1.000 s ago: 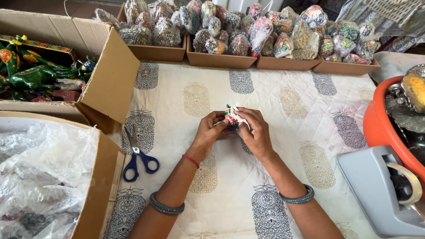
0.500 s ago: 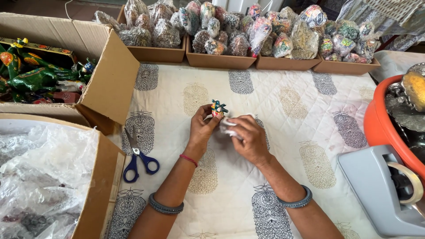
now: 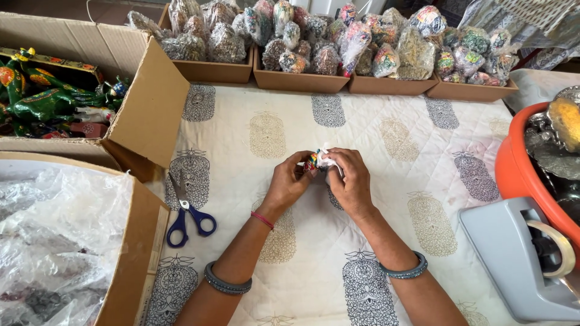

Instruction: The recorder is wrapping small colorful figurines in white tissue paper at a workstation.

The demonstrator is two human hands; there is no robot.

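Note:
My left hand [image 3: 289, 183] and my right hand [image 3: 350, 181] meet over the middle of the patterned cloth [image 3: 374, 127]. Between their fingertips sits a small multicoloured painted figure [image 3: 312, 161], gripped by the left fingers. A scrap of white wrapping [image 3: 327, 160] lies against it under my right fingers. Both wrists wear grey bangles, and the left also has a thin red band.
Blue-handled scissors [image 3: 184, 212] lie left of my arms. Open cardboard boxes at left hold green painted figures [image 3: 42, 99] and clear plastic bags [image 3: 54, 241]. Trays of wrapped figures [image 3: 302, 42] line the far edge. A grey tape dispenser [image 3: 525, 259] and an orange tub [image 3: 519, 169] stand right.
My left hand had lifted the figure away from the right hand; now both hands are back together with the figure and white wrapping between them.

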